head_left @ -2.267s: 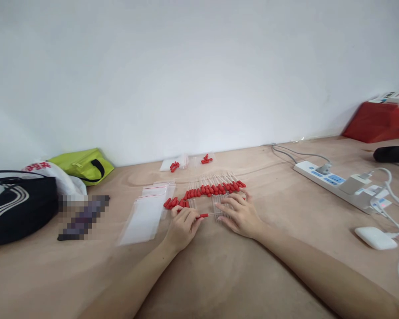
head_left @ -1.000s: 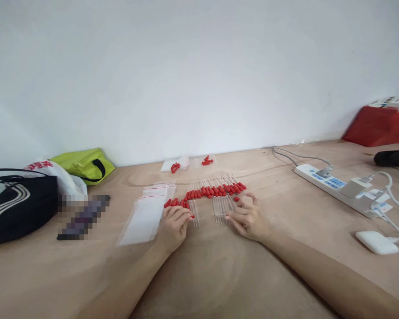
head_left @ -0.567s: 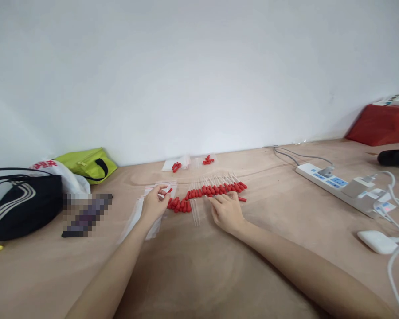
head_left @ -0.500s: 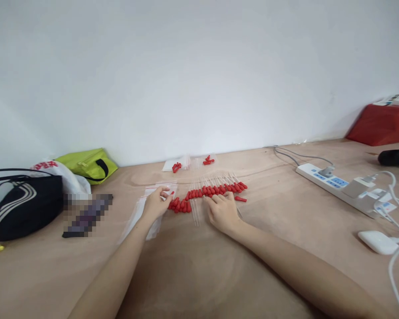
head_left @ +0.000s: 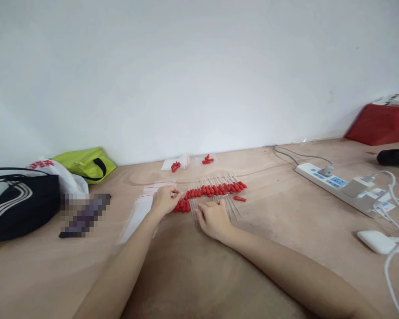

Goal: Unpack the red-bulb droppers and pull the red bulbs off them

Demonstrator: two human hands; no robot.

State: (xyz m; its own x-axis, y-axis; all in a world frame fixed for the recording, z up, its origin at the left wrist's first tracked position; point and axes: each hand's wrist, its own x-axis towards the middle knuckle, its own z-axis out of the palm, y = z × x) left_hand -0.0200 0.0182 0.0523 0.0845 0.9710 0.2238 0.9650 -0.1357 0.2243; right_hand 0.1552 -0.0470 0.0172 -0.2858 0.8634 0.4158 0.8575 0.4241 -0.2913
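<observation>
A row of thin clear tubes with red caps (head_left: 216,189) lies on the wooden table (head_left: 199,274), with a small heap of loose red caps (head_left: 182,206) at its left end. My left hand (head_left: 165,201) sits next to that heap, fingers curled in a pinch; what they hold is hidden. A stack of clear zip bags (head_left: 138,215) lies just left of it. My right hand (head_left: 213,218) rests with its fingers spread flat on bare clear tubes (head_left: 232,212) in front of the row. One red cap (head_left: 240,199) lies apart on the right.
Two small bags with red caps (head_left: 174,165) lie by the wall. A black bag (head_left: 16,204), a green pouch (head_left: 86,163) and a dark blurred object (head_left: 84,215) are at left. A power strip (head_left: 332,180), cables, a white charger (head_left: 375,241) and a red box (head_left: 382,124) are at right.
My left hand went left to the zip bags with a red cap, then came back to the heap of caps. My right hand slid left along the tubes.
</observation>
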